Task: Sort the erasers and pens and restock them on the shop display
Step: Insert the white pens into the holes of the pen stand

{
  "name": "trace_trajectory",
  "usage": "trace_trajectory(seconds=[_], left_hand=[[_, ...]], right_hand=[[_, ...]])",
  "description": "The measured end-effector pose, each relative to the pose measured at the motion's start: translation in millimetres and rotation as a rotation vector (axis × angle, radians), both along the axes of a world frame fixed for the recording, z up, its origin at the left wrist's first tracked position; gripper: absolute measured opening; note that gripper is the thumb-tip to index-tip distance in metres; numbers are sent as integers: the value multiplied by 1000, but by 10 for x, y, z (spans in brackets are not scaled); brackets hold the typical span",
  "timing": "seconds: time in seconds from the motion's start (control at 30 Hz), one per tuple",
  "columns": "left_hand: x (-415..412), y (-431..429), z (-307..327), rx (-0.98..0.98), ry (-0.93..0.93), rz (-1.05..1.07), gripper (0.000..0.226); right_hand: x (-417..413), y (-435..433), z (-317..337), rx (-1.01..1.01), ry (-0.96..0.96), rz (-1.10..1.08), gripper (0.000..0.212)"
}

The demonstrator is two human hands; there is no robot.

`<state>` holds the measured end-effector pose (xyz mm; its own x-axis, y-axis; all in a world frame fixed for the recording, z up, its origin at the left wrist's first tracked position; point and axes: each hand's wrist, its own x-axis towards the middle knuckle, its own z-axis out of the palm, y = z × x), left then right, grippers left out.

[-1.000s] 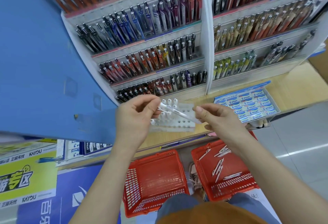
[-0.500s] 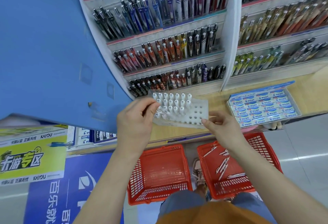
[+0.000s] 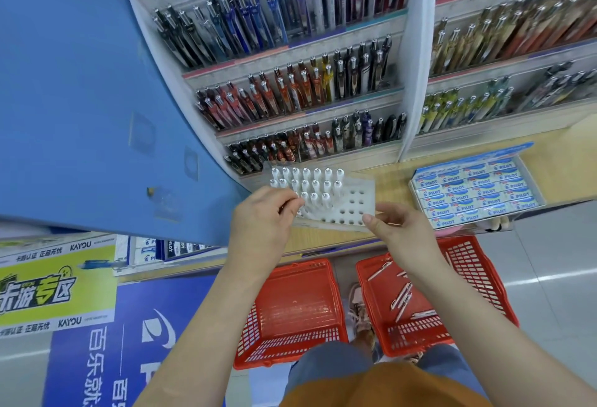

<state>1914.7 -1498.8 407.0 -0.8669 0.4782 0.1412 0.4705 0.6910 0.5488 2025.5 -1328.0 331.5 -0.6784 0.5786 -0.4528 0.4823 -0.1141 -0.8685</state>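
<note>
— What's different from a second ago?
— The white pen no longer stretches between both hands above the pen tray.
— Who has it?
— The left hand alone. It has dropped to the tray's left side and pinches the pen, mostly hidden, beside the third row.
— And the other?
— The right hand has let go of the pen and now pinches the tray's near right corner.

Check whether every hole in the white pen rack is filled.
No, the pen rack shows several open holes on its right part, beside the rows of white pens.
</note>
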Motion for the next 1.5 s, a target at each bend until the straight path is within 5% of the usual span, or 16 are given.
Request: trace_trajectory(seconds=[0.57,0.8,1.0,1.23,1.5], left_hand=[[-38,133,-15,-249,-53,12,16],[154,212,202,-10,45,20,16],[648,729,211,64,-39,-245,10],[1347,1282,-707,-125,-317,-484,10],[2047,1655,-2913,-466,-580,-507,19]], right_hand=[[8,32,73,-144,-33,-47,21],[374,479,438,-217,86,-184,11],[1080,1093,463,-72,75,-265,11],[2235,1443,-391,-130,-166,-349,15],[3187,1422,-2226,-279,-322,-466,19]])
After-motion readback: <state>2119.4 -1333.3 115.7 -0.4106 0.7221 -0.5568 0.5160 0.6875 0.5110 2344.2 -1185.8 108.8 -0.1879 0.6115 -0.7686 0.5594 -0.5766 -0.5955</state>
